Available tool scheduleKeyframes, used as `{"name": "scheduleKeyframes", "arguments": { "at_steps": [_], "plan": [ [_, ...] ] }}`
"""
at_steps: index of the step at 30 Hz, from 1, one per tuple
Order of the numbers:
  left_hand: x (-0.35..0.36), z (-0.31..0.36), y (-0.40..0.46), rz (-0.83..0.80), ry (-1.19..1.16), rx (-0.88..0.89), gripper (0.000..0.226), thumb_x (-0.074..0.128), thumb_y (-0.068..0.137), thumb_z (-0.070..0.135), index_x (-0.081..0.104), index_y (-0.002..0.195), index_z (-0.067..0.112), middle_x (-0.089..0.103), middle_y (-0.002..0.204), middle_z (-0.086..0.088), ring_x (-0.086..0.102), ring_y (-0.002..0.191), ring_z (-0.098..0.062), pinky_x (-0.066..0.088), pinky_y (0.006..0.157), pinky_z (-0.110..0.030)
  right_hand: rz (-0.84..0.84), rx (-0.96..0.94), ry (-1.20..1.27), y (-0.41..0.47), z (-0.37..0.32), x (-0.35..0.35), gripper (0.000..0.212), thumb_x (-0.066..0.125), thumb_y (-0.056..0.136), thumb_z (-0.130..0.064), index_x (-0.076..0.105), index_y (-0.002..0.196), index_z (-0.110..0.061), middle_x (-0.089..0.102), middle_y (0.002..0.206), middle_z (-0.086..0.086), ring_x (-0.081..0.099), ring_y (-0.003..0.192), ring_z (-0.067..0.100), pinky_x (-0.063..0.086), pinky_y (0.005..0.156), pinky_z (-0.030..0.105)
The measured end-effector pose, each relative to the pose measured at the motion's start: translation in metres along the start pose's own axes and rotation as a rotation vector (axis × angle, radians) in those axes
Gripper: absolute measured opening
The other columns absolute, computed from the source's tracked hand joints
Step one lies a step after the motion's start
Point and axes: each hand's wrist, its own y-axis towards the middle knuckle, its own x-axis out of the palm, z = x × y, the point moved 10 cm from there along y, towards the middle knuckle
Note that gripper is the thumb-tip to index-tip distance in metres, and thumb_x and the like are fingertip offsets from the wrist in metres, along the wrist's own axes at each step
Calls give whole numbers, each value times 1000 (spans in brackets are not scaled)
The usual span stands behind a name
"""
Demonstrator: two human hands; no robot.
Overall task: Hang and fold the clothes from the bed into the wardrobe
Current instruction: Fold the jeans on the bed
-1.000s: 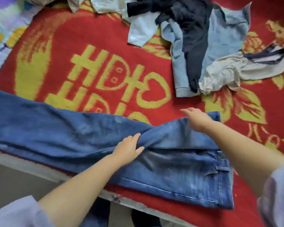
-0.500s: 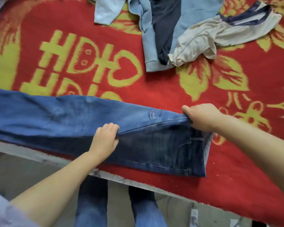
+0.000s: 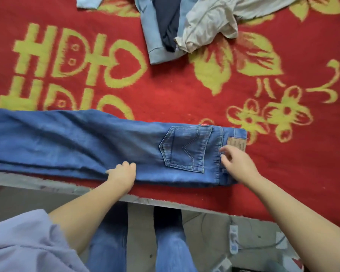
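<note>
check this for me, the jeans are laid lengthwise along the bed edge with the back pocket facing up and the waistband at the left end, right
Not quite. In the head view the jeans do lie lengthwise along the bed edge with the back pocket facing up, but the waistband is at the right end, under the right hand. The legs run off to the left, past the left hand.

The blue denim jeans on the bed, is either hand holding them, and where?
The left hand grips the blue denim jeans at their near edge, around the thigh. The right hand rests open on the waistband, not gripping.
</note>
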Motion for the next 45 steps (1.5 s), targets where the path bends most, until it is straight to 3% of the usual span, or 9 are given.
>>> {"name": "scheduleKeyframes", "arguments": {
  "at_steps": [2,7,13,19,23,28,37,42,45],
  "plan": [
    [-25,35,-6,237,7,189,46,76,72,28,51,109,14,54,101,-6,58,91,-25,48,66,-38,258,253,198,-1,45,-37,35,62,90,-22,53,119,-6,59,115,12,55,108,27,40,90,35],
    [-11,95,-8,345,41,328,80,88,29,16,50,99,9,54,81,-11,51,68,-28,41,47,-37,-73,588,681,3,111,55,113,73,44,-83,52,128,-11,64,118,3,61,105,18,47,96,35],
    [-40,92,-6,459,-3,386,49,84,32,15,54,70,17,50,60,0,52,48,-20,24,37,-23,120,338,852,3,54,0,26,67,88,-13,60,113,-13,68,99,-1,63,84,8,52,73,18],
    [-27,105,-33,565,-47,544,38,57,53,12,39,85,20,49,66,1,52,53,-20,33,45,-27,226,414,519,-20,105,-19,33,69,87,-20,60,117,-7,66,113,13,62,105,27,42,86,30],
    [-16,47,-16,575,-131,250,66,75,45,4,52,105,14,57,89,-6,56,75,-28,43,59,-35,180,513,492,-12,122,-2,33,68,88,-16,62,118,-4,65,118,19,61,109,31,43,91,35],
    [7,-54,-11,564,-18,13,49,77,49,-2,52,89,10,51,83,-11,54,74,-31,42,63,-39,162,552,486,-7,131,7,34,68,88,-19,63,118,-5,65,119,19,60,112,33,44,101,45],
    [29,-57,-23,476,20,348,54,85,29,3,55,73,12,48,66,-4,54,53,-27,40,42,-31,181,592,420,-8,128,1,34,67,88,-20,63,117,-3,65,118,20,60,111,36,45,98,43],
    [-28,-15,-9,480,-563,263,46,45,84,30,55,126,13,55,114,-7,57,99,-29,51,77,-42,115,433,543,-12,105,-21,29,68,88,-19,62,115,-14,68,113,9,63,106,26,46,100,48],
    [-58,23,5,114,-1393,65,51,42,100,41,32,148,25,29,151,2,29,139,-16,27,113,-39,115,270,639,-26,31,-67,24,65,90,-14,60,113,-18,69,109,-1,65,92,6,52,89,27]
  ]
}}
